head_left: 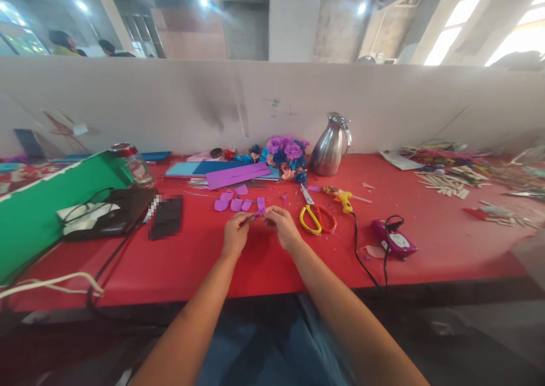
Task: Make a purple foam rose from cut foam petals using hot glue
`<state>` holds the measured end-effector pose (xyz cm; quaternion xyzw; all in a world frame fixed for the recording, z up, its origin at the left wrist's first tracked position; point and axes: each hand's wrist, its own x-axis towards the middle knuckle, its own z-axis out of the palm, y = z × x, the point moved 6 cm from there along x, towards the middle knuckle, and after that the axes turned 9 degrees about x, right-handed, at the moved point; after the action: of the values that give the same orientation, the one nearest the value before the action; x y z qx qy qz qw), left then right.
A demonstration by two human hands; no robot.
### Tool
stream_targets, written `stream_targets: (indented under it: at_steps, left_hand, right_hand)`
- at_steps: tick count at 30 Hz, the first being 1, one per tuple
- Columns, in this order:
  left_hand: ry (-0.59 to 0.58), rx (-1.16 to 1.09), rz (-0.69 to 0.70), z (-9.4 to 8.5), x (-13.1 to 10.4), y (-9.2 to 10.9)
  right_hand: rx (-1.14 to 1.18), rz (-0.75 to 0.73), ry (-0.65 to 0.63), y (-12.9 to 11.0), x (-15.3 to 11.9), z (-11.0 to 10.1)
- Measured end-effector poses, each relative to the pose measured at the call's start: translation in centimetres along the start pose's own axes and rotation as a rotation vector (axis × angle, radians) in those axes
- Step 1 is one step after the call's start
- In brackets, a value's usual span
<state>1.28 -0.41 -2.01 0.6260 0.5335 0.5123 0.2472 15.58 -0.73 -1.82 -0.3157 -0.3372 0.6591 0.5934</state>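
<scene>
With fingers of the left hand (235, 234) pressed together, pinches one end of a small purple piece (258, 212), just to the left of the scissors (314, 206). With fingers of the right hand (281, 225), seems to pinch the other end too, close to the scissors and on their left. Holds both hands near each other, low over the red table (191, 275).

Has loose purple petals (221, 205) lying left of the scissors, past the fingers. Has the scissors lying flat, with the tips facing away and with one yellow handle and one red. Behind the scissors and to the left, has a long purple sheet (236, 176) on top of blue sheets (184, 170). Right behind the scissors, has a bunch of purple, blue and pink flowers (283, 147), and next to that a shiny metal jug (327, 152).

Just right of the scissors, has a yellow glue gun (346, 200) with a black cord. Farther right of the scissors, has a purple box (394, 239), and well past that a pile of little sticks (445, 183). Far left of the scissors, has a black phone (166, 218), a dark bag (131, 213) and a green board (55, 210).
</scene>
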Motion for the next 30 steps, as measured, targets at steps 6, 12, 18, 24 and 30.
stream_targets:
  at_steps: [6, 12, 18, 24, 30]
  left_hand:
    - [-0.035, -0.115, -0.108, 0.2, -0.4, 0.3]
    - [-0.106, -0.144, -0.152, 0.6, -0.7, 0.7]
    - [-0.019, -0.042, -0.026, 0.1, -0.6, 1.2]
    - [0.152, 0.125, 0.145, -1.6, -1.1, 3.9]
    - [0.187, 0.125, 0.158, -1.7, -1.7, 6.6]
  right_hand:
    - [-0.035, -0.081, -0.023, -0.1, 0.1, 0.2]
    - [-0.228, -0.147, -0.098, 0.7, 0.5, 0.5]
    - [-0.452, -0.342, 0.019, -0.3, 0.6, -0.4]
    - [-0.491, -0.362, 0.064, -0.3, 0.0, -0.3]
    - [-0.437, -0.385, -0.002, -0.3, -0.4, 0.2]
